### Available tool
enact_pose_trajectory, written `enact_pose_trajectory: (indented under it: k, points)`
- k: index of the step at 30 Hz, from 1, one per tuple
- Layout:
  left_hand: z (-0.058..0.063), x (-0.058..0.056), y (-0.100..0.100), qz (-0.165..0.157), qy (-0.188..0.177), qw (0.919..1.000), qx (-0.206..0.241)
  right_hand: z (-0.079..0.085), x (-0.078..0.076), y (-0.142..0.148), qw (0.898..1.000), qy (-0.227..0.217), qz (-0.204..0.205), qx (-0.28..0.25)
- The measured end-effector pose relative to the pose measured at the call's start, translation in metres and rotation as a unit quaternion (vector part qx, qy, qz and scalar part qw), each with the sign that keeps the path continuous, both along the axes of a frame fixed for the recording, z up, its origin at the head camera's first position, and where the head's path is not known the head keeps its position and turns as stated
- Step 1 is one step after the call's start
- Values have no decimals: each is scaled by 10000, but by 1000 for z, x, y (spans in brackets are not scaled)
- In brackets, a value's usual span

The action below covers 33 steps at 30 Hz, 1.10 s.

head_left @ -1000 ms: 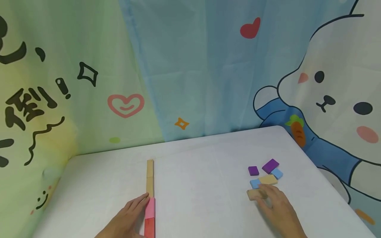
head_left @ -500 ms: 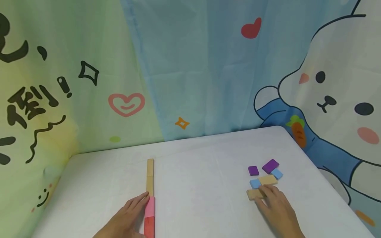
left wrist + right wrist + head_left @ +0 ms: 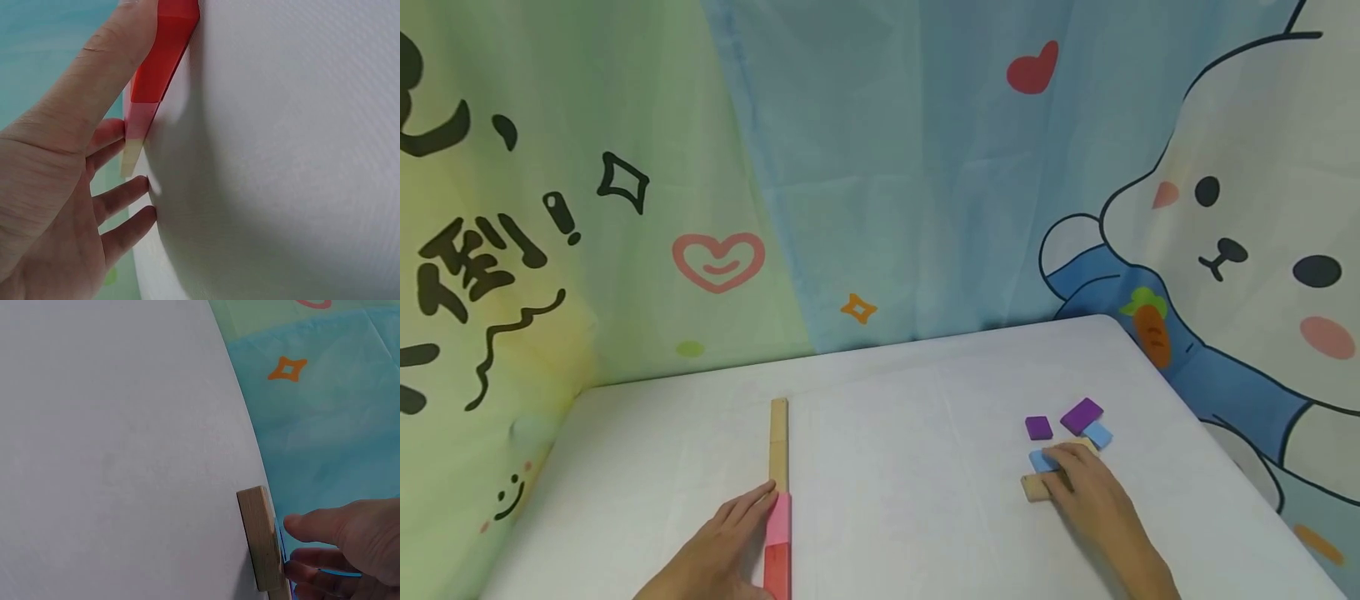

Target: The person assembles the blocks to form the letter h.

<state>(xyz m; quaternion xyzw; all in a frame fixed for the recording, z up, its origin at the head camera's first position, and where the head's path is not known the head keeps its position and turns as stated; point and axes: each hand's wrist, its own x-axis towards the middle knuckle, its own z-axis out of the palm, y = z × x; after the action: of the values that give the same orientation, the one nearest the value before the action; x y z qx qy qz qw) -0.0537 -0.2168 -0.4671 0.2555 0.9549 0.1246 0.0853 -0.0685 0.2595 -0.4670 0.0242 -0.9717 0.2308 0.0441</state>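
Note:
On the left, blocks lie end to end in a straight row: two wooden ones [image 3: 778, 467], a pink block [image 3: 778, 518] and a red block [image 3: 777, 571]. My left hand [image 3: 722, 542] rests along this row, fingertips by the wood-pink joint, thumb [image 3: 128, 37] against the red block. Across the table my right hand [image 3: 1097, 508] is over a small cluster, thumb and fingers apart and loosely bent. Its fingertips overlap a light blue block [image 3: 1041, 460] and a rear wooden block [image 3: 1087, 444], partly hiding both. A nearer wooden block [image 3: 259, 537] lies just beside the thumb.
Behind the right hand lie a small purple block [image 3: 1039, 428], a longer purple block [image 3: 1082, 416] and another light blue block [image 3: 1097, 434]. The white table [image 3: 902, 467] ends at a printed curtain [image 3: 880, 208] at the back.
My right hand has moved slightly away from me, off the near wooden block and over the light blue and rear wooden blocks. The left hand stays on the row.

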Motion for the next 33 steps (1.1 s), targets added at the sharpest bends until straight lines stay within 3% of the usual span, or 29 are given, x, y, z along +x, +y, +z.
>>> enact_pose_trajectory:
  k: [7, 16, 22, 27, 33]
  points:
    - [1, 1, -1, -97, 137, 9999, 25, -3, -11, 7, 9988, -255, 258, 341]
    - [2, 1, 0, 7, 10, 10000, -4, -2, -20, 10, 9968, -293, 653, 358]
    - [1, 2, -1, -27, 40, 10000, 60, 1, -24, 6, 9958, -339, 766, 359]
    - [1, 1, -1, 158, -226, 9995, 124, 1, -24, 2, 9963, -257, 740, 342]
    - [1, 3, 0, 178, -220, 9996, 97, 1, -24, 1, 9967, -239, 735, 265]
